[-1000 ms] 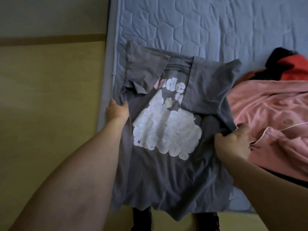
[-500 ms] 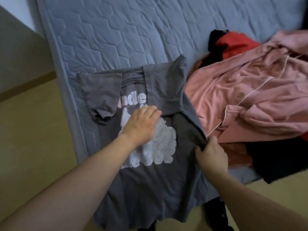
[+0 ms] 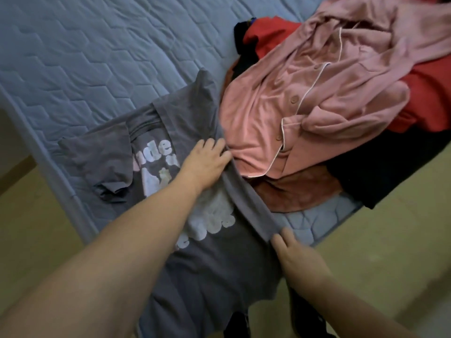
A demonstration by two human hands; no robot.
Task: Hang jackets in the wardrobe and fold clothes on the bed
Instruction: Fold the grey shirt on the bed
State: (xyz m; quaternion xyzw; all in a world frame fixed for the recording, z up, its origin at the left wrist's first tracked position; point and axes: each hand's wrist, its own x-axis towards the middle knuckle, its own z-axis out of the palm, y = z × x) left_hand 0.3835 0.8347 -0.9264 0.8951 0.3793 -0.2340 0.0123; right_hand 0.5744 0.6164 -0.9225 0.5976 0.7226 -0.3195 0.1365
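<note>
One grey t-shirt [image 3: 195,264] half-folded: left hand [image 3: 207,162] flat, pressing; right hand [image 3: 296,259] pinching side fold. Pink pyjama pile [image 3: 305,106] beside t-shirt unfolded.

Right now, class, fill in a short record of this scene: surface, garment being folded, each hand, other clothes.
surface: quilted blue mattress
garment: grey printed T-shirt, hem hanging off the bed edge
left hand: flat on the shirt, fingers straight, beside the pink garment
right hand: grips the shirt's folded right edge
other clothes: pink piped pyjama top on a pile of red and black items
</note>
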